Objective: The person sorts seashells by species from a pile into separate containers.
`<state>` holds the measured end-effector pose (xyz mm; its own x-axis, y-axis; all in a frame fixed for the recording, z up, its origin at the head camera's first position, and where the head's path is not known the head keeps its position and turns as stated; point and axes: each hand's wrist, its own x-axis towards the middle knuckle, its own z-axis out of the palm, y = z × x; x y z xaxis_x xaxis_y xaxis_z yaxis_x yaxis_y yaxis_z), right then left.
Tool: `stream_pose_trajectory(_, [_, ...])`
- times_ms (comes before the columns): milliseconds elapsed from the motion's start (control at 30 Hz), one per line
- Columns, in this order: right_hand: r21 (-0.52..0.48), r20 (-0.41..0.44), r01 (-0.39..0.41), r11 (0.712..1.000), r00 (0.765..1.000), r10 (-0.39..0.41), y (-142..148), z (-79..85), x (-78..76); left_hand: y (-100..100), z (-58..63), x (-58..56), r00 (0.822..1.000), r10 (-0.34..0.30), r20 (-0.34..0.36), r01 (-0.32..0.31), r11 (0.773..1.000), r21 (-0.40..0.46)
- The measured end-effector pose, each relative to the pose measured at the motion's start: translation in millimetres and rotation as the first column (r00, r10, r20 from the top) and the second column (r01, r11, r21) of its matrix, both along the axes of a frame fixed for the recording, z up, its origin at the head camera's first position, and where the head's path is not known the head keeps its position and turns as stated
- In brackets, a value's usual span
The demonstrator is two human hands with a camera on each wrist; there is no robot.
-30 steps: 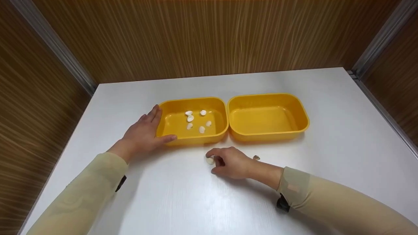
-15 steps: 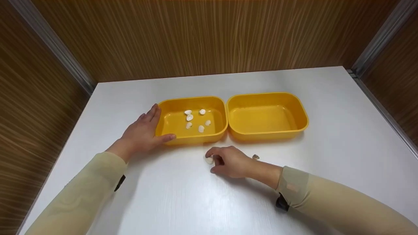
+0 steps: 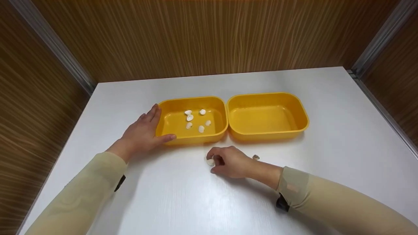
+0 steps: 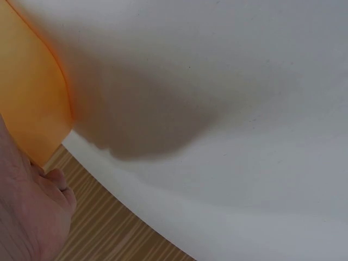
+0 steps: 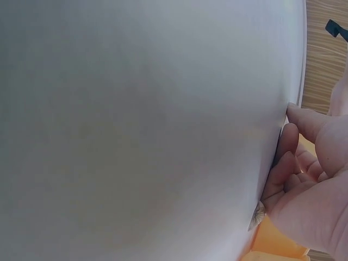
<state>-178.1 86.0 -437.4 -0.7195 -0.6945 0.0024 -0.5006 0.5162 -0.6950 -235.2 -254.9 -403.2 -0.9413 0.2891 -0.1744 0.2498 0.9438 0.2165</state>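
My left hand [image 3: 142, 132] rests against the left end of a yellow plastic tray [image 3: 192, 140], its fingers along the side and the thumb at the front rim. In the left wrist view, part of that hand [image 4: 38, 212] shows beside the orange-looking tray wall [image 4: 32, 81]. Several small white seashells [image 3: 190, 117] lie apart on the tray's floor. On the table in front, my right hand [image 3: 232, 162] curls its fingers over a pale seashell [image 3: 211, 162], partly hidden by the index finger. The right wrist view shows that hand [image 5: 310, 185] low at the tabletop.
A second yellow tray [image 3: 267, 133] stands against the first tray's right side, with no shells in it. A small brownish seashell [image 3: 256, 157] lies on the white table [image 3: 169, 202] just behind the right wrist. Wood-grain panels [image 3: 209, 39] enclose the table's back and sides.
The right index finger has shifted slightly over the pale seashell, which has shifted a little under it. The left hand and both trays hold their places.
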Motion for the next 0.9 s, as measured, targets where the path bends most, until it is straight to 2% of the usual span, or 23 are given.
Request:
stream_pose_trajectory(233, [-0.001, -0.005, -0.004, 1.0, 1.0, 0.004, 0.6, 0.1, -0.7, 1.0, 2.1, 0.7, 1.0, -0.007, -0.003, 0.007, 1.0, 0.006])
stream_pose_trajectory(900, [0.01, -0.037, -0.002, 1.0, 0.999, 0.002, -2.4, -1.8, -0.6, 2.9, 2.8, 1.5, 0.999, 0.029, 0.022, -0.029, 1.0, 0.002])
